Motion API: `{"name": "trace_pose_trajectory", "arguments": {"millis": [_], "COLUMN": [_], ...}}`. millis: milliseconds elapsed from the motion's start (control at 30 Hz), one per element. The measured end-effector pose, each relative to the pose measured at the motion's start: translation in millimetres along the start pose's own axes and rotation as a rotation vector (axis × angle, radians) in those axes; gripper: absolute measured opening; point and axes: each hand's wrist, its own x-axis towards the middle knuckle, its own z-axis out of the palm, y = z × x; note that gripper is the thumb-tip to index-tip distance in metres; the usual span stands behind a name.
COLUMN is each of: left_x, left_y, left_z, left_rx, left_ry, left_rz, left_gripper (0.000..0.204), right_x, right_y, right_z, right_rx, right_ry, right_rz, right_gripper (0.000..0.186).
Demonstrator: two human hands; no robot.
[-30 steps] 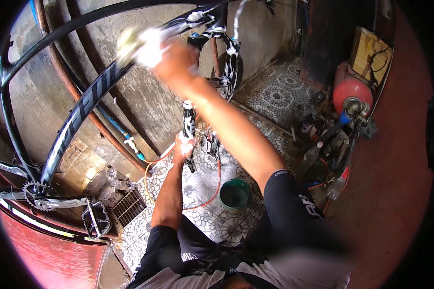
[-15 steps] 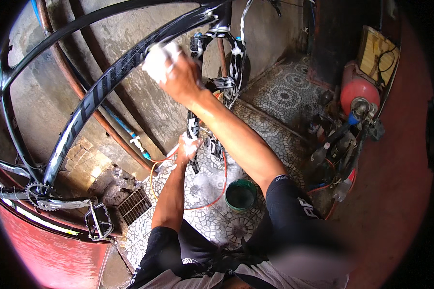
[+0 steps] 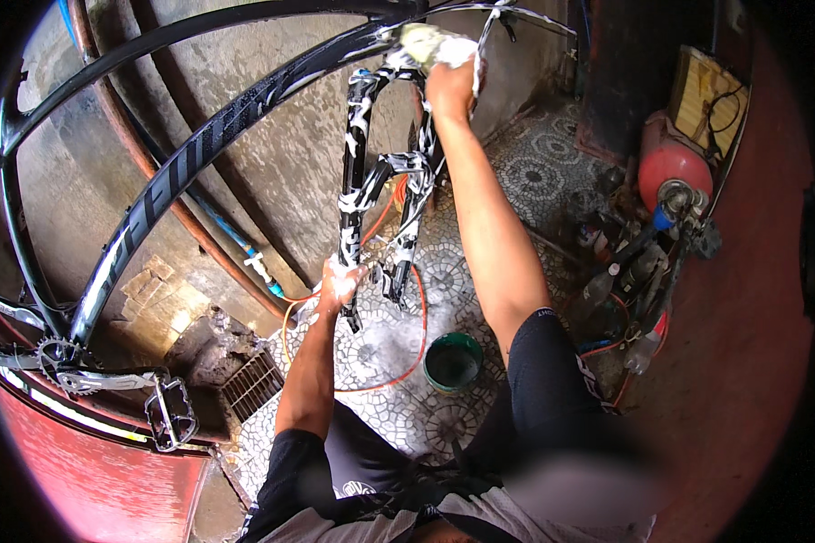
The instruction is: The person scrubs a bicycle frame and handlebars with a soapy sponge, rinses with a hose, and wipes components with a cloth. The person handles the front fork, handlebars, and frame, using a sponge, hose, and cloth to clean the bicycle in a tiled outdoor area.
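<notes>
- A wet patterned tile floor (image 3: 516, 181) is seen below, green bucket (image 3: 453, 362) at 6 o'clock.
- A soapy sponge (image 3: 430, 43) is clamped by the right hand (image 3: 451, 86) at 12 o'clock on the bicycle frame (image 3: 244, 118).
- The fork leg (image 3: 351, 208) is gripped by the left hand (image 3: 340, 282).

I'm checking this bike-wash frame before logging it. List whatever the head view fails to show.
- Right hand: fingers buried in the soapy sponge, so the grip is unclear.
- Left hand: foam coats it where it holds the fork leg; fingers indistinct.
- Bike frame: rear end cut off at the picture's dark left rim.
- Green bucket: contents too small to tell.
- Bottles by the red tank: too small, fisheye-bent.
</notes>
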Motion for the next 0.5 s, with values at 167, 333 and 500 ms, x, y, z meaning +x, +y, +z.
{"name": "trace_pose_trajectory", "arguments": {"millis": [167, 333, 500], "left_x": [1, -7, -9], "left_y": [-31, -22, 7], "left_z": [0, 5, -1], "left_rx": [-0.604, -0.319, 0.048], "left_ry": [-0.176, -0.054, 0.044], "left_rz": [-0.033, -0.033, 0.000], "left_gripper": [0.005, 0.012, 0.015], "right_x": [2, 92, 107], "right_y": [24, 20, 69], "right_z": [31, 81, 80], "right_rx": [-0.077, 0.032, 0.146], "right_ry": [-0.128, -0.135, -0.613], "right_rz": [-0.009, 0.329, 0.491], "right_gripper": [0.033, 0.035, 0.035]}}
